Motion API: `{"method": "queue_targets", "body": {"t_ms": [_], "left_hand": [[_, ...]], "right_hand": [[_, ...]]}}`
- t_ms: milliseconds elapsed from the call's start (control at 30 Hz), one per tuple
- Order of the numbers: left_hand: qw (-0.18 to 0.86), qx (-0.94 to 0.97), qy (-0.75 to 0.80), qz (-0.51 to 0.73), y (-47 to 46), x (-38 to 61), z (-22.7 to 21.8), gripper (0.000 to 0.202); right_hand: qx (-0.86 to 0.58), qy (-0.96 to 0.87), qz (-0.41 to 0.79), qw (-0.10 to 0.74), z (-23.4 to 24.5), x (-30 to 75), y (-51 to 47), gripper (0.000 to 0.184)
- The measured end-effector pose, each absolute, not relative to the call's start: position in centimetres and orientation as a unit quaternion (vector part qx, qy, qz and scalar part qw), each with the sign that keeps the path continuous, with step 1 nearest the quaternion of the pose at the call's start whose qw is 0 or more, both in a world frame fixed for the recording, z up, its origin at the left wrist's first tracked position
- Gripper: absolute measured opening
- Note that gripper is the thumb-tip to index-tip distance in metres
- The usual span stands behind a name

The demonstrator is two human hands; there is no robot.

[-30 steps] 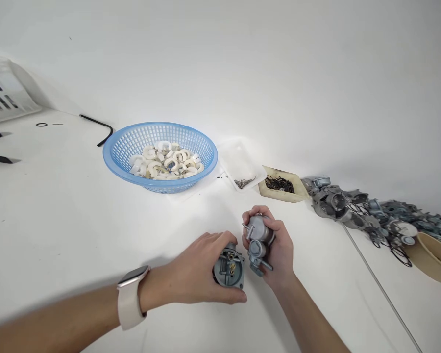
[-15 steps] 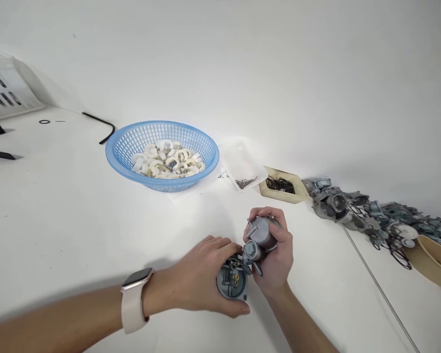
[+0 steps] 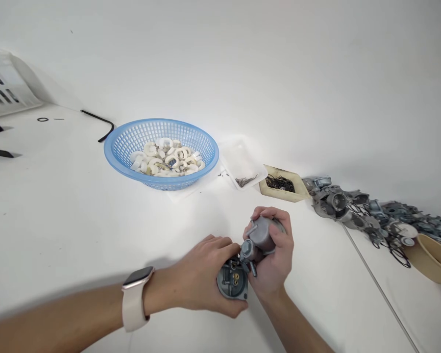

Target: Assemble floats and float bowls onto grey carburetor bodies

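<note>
My left hand (image 3: pixel 202 272), with a watch on the wrist, is wrapped round a grey metal carburetor body (image 3: pixel 231 283). Its open round chamber faces up and shows small brass jets inside. In my right hand (image 3: pixel 277 257) is a grey metal float bowl (image 3: pixel 262 233), gripped by its rounded cup, with a bolt-headed stub toward the body. The bowl's near end overlaps the upper right edge of the body; whether the two touch I cannot tell. My left fingertips beneath the bowl are partly hidden.
A blue basket (image 3: pixel 110 152) holds white ring-shaped floats. Beside it are a white tray (image 3: pixel 238 159) with small pins and a cream tray (image 3: pixel 297 193) of black rubber rings. Carburetor parts (image 3: pixel 338 203) pile up at right near a tan container (image 3: pixel 431 257). A bent black rod (image 3: pixel 99 117) lies left.
The bowl in my right hand has tilted and shifted slightly left and down over the carburetor body. My left hand keeps its hold almost unmoved.
</note>
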State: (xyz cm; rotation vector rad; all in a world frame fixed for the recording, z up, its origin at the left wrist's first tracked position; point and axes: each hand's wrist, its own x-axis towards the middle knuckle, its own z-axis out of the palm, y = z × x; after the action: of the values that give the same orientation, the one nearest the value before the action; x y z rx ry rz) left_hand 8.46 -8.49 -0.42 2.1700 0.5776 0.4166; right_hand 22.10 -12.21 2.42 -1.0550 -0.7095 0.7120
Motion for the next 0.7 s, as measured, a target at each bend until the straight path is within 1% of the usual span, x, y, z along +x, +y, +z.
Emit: {"method": "queue_targets", "body": {"t_ms": [133,267,500,700], "left_hand": [[0.418,0.864,0.232,0.161,-8.5,8.5,-0.1,0.047],[0.422,0.862,0.229,0.161,-8.4,8.5,-0.1,0.049],[0.408,0.866,0.213,0.194,-8.5,8.6,-0.8,0.048],[0.404,0.868,0.215,0.194,-8.4,8.6,-0.8,0.050]], "right_hand": [[-0.496,-0.317,0.357,0.725,2.8,21.8,-12.1,0.008],[-0.500,-0.308,0.398,0.705,3.3,21.6,-12.3,0.006],[-0.517,-0.343,0.344,0.705,3.3,21.0,-12.0,0.015],[-0.514,-0.342,0.339,0.710,3.5,21.5,-12.0,0.013]]}}
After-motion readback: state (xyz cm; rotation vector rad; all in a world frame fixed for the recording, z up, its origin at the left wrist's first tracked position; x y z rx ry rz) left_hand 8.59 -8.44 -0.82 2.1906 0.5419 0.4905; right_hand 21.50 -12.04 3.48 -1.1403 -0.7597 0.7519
